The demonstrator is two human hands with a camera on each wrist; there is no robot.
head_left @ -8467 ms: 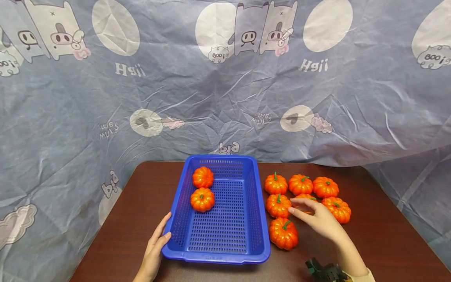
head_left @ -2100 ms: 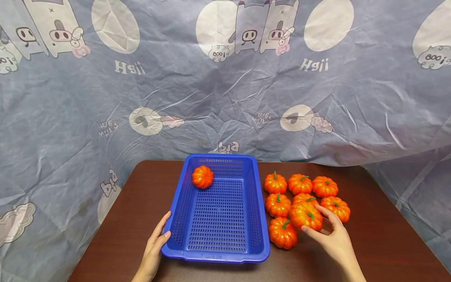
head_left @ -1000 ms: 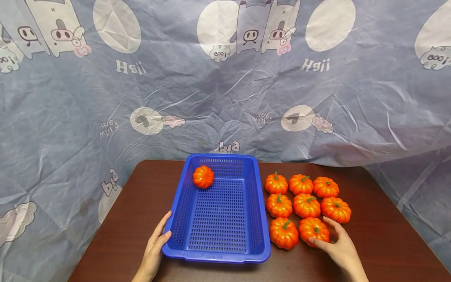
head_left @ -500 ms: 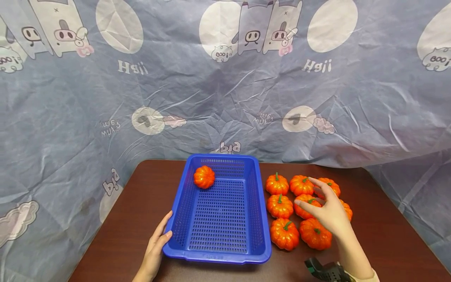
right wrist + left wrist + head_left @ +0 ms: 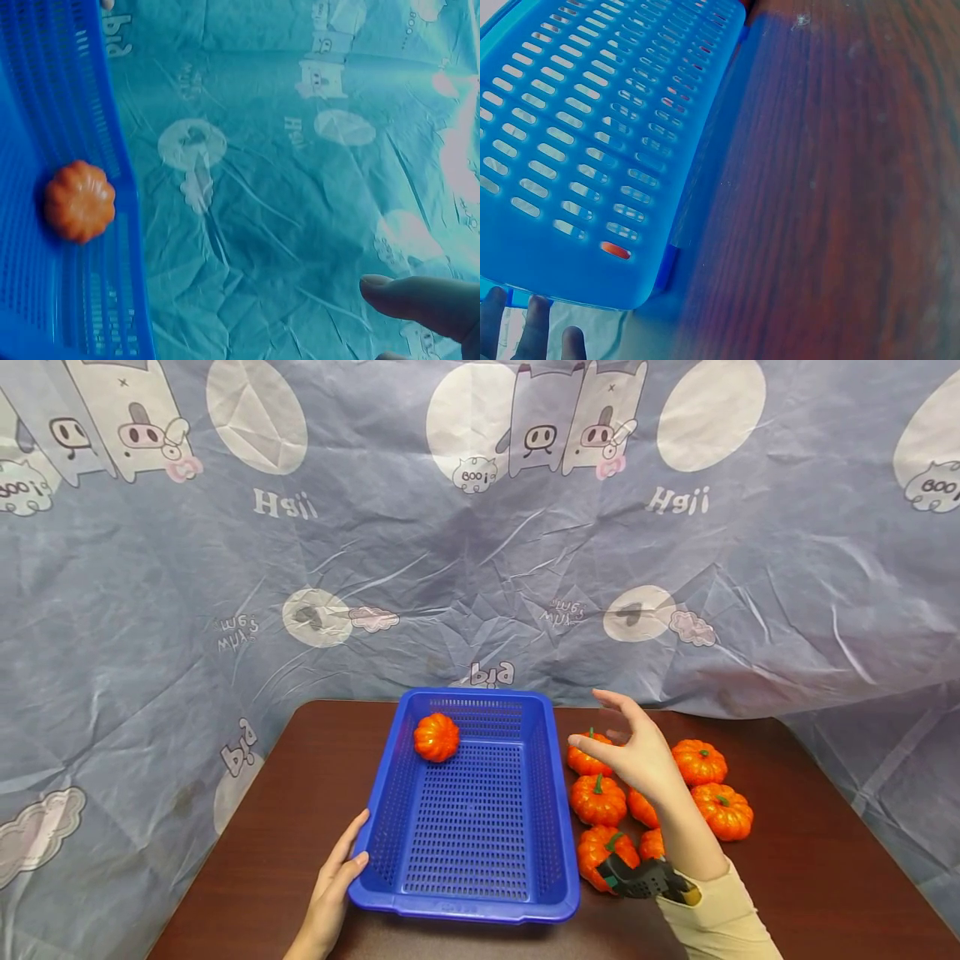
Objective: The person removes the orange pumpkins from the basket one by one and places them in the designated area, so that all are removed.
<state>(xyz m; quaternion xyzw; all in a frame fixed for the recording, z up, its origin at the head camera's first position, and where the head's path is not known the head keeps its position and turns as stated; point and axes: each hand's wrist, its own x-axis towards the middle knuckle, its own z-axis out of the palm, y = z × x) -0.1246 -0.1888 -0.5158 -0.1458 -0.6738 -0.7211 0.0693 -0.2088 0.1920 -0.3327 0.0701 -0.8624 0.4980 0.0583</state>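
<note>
A blue plastic basket (image 5: pixel 468 906) with slotted walls stands on the table. One small orange pumpkin (image 5: pixel 437 737) lies in its far left corner, also seen in the right wrist view. My left hand (image 5: pixel 330 889) rests against the basket's left side near the front, fingers fairly straight along the rim; fingertips (image 5: pixel 536 326) show at the basket's edge in the left wrist view. My right hand (image 5: pixel 633 760) is raised empty, thumb and fingers spread apart, over the back left of a group of pumpkins (image 5: pixel 597 800). Hand and forearm hide some of these.
Right of the basket, the pumpkins stand in rows, with one (image 5: pixel 698 762) at the back right and another (image 5: pixel 722 811) before it. A black wrist device (image 5: pixel 645 878) sits on the right forearm. A grey-blue printed cloth (image 5: pixel 480 552) hangs behind the brown table (image 5: pixel 810 877).
One pumpkin went from the basket to the front row on the right, carried by the right hand. The right hand let it go and moved up and left. The left hand stayed put.
</note>
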